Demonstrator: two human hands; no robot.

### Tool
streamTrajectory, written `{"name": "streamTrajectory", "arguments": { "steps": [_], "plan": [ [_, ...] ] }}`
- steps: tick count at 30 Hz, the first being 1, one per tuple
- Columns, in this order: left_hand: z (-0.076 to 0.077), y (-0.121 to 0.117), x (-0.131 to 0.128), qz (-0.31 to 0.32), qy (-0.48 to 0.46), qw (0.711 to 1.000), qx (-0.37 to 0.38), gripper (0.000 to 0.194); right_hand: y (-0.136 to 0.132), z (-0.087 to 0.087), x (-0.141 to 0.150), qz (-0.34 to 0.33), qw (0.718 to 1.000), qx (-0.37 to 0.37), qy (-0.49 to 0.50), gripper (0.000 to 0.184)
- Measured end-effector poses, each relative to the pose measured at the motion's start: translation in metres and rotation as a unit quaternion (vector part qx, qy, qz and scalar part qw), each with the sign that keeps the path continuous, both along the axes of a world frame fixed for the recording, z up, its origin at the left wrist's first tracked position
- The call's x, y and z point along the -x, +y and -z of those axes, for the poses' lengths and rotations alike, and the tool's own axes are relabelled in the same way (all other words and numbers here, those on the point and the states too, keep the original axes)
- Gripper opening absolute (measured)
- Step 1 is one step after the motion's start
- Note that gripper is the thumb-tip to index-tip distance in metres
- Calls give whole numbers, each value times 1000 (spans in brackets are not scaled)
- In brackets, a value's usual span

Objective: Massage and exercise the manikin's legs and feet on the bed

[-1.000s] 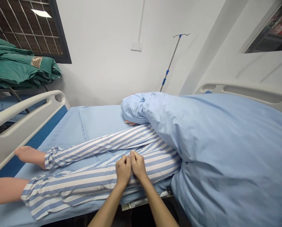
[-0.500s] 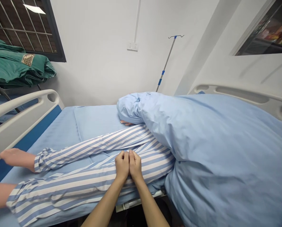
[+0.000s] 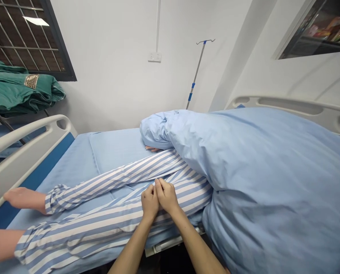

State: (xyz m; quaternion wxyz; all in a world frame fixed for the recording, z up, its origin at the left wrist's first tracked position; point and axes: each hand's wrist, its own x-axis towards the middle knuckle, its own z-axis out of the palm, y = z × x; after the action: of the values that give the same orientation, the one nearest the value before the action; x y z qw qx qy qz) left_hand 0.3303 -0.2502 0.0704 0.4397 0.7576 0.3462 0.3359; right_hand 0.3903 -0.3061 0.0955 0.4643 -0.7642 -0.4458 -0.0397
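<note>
A figure in blue-and-white striped pyjama trousers (image 3: 107, 213) lies on a hospital bed, its upper body under a light blue duvet (image 3: 244, 160). Both my hands rest side by side on the near thigh. My left hand (image 3: 149, 201) is curled into a loose fist, knuckles pressed on the striped cloth. My right hand (image 3: 166, 196) touches it on the right, fingers bent and pressed down on the same leg. Neither hand shows anything inside it. One bare foot (image 3: 21, 198) and a bare shin (image 3: 0, 245) stick out at the left. A hand (image 3: 152, 148) of the figure peeks from under the duvet.
A white and blue footboard (image 3: 24, 152) closes the bed on the left, a white headboard (image 3: 295, 108) on the right. Folded green blankets (image 3: 18, 89) lie on a rack at far left. An IV pole (image 3: 197, 70) stands by the white wall behind the bed.
My two hands stay pressed together on the thigh and have shifted slightly. The view has drifted a little, so the bed and feet sit differently in the picture.
</note>
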Motion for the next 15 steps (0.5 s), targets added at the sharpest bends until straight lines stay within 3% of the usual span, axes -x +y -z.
{"name": "streamTrajectory", "arguments": {
  "steps": [7,15],
  "plan": [
    [0,-2,0,-8,12,1000,-7,35,-1,25,-6,46,999,-4,12,35],
    [-14,-4,-24,-45,-30,995,81,33,-2,22,-11,35,993,-71,82,38]
  ]
}}
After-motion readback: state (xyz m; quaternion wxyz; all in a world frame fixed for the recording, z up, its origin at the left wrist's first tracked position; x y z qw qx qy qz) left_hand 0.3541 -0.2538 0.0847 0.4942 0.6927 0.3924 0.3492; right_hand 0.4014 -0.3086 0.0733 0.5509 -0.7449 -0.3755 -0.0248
